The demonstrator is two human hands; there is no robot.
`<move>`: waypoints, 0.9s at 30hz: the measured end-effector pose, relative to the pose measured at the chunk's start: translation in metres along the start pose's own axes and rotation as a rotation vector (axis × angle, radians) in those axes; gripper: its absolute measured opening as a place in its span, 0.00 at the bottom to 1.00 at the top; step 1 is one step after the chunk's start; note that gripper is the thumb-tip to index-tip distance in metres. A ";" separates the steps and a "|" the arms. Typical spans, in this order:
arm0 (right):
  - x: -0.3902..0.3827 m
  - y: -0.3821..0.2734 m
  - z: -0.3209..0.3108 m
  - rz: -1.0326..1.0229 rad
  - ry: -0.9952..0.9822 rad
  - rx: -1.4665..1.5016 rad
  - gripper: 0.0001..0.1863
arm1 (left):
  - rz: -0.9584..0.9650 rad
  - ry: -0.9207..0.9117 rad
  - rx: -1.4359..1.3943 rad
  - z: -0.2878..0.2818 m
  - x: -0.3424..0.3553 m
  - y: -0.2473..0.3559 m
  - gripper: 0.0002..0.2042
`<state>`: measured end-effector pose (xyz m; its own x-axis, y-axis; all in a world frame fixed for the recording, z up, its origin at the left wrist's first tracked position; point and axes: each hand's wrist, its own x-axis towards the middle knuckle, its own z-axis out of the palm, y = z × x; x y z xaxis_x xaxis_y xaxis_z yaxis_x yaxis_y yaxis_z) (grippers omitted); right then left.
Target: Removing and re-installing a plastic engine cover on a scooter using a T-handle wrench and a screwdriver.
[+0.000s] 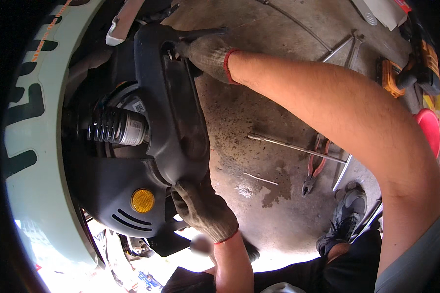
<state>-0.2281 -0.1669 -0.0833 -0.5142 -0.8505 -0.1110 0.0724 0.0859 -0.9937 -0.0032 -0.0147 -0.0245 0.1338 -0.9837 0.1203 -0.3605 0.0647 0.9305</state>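
A long black plastic cover (185, 112) with a recessed middle stands at the side of a scooter's wheel area. My left hand (205, 211), in a dirty grey work glove, grips the cover's lower end, fingers curled against its edge. At the upper end my right hand (208, 56), gloved alike with a red cuff, holds the cover near a slot; its fingertips are partly hidden. Left of the cover sits a shock absorber (117, 128) with a black coil spring. Below that is a black fender (112, 190) bearing a round amber reflector (143, 200).
A pale green body panel (44, 146) curves along the left. On the stained concrete floor lie red-handled pliers (318, 161), a T-handle wrench (298, 150), a thin white stick (260, 178) and a spanner (355, 49). A yellow-and-black power tool (393, 78) is at the far right.
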 end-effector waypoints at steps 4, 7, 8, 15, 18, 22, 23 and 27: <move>-0.004 -0.004 -0.003 0.039 0.012 0.047 0.24 | 0.001 0.000 0.008 0.003 0.001 0.001 0.27; -0.012 -0.011 -0.010 0.099 0.005 0.077 0.25 | 0.167 -0.096 0.236 0.001 0.002 -0.002 0.27; -0.013 -0.013 -0.011 0.091 -0.004 0.074 0.25 | 0.140 -0.083 0.245 0.000 0.002 -0.004 0.27; -0.004 -0.013 -0.006 0.128 0.027 0.041 0.25 | -0.110 -0.157 -0.399 0.006 -0.003 -0.004 0.29; -0.004 -0.015 -0.006 0.035 -0.042 0.151 0.25 | -0.142 -0.130 -0.458 0.006 -0.003 0.002 0.27; -0.037 -0.009 -0.038 -0.022 -0.038 -0.596 0.28 | -0.115 -0.157 -0.463 0.001 0.002 0.006 0.25; -0.051 -0.005 -0.049 -0.206 -0.039 -0.785 0.29 | -0.103 -0.170 -0.478 0.000 0.005 0.007 0.25; -0.134 0.034 -0.096 -0.165 -0.525 -1.299 0.22 | -0.088 -0.176 -0.531 0.000 0.006 0.005 0.23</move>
<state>-0.2387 0.0003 -0.1040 -0.0445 -0.9644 -0.2606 -0.9331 0.1333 -0.3341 -0.0040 -0.0205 -0.0186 -0.0300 -0.9994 0.0172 0.1651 0.0120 0.9862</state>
